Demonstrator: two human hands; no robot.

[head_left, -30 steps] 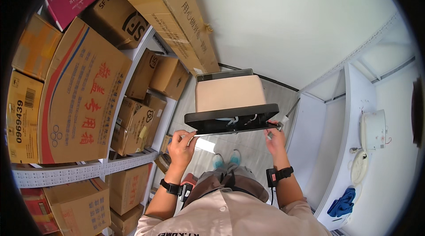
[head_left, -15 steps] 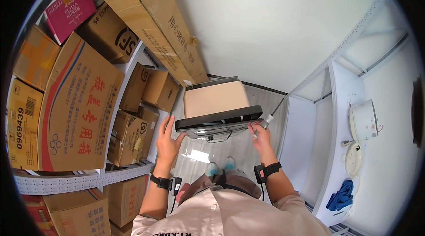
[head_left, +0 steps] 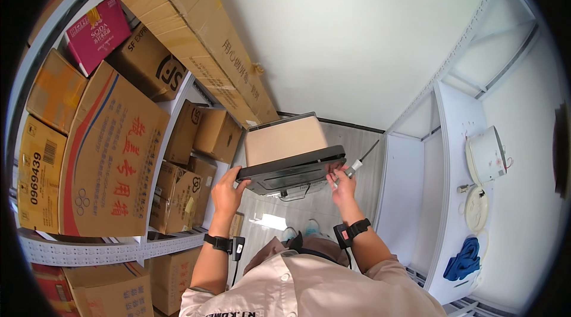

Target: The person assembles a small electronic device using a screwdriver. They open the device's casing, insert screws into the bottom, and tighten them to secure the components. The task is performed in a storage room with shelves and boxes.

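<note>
In front of me is a boxy appliance with a beige body (head_left: pixel 285 139) and a wide black panel (head_left: pixel 288 174) facing me. My left hand (head_left: pixel 228 191) is closed on the panel's left end, thumb in front and fingers at the edge. My right hand (head_left: pixel 343 185) is by the panel's right end, fingers wrapped round a screwdriver (head_left: pixel 355 166) with a pale handle and a long dark shaft pointing up and right. Its fingertips touch the panel's edge. A thin dark cable (head_left: pixel 295 198) hangs under the panel. Whatever supports the appliance is hidden.
Shelves on the left hold several cardboard boxes (head_left: pixel 116 153) and a magenta box (head_left: pixel 99 33). A tall carton (head_left: pixel 199 43) leans by the white wall. On the right shelf (head_left: pixel 450 111) are a white round appliance (head_left: pixel 486 155), a cream lid (head_left: pixel 476 210) and a blue cloth (head_left: pixel 463 259).
My left hand has moved onto the panel's left end and closed on it. The panel has tilted, showing more of its front. The screwdriver has shifted slightly left with my right hand.
</note>
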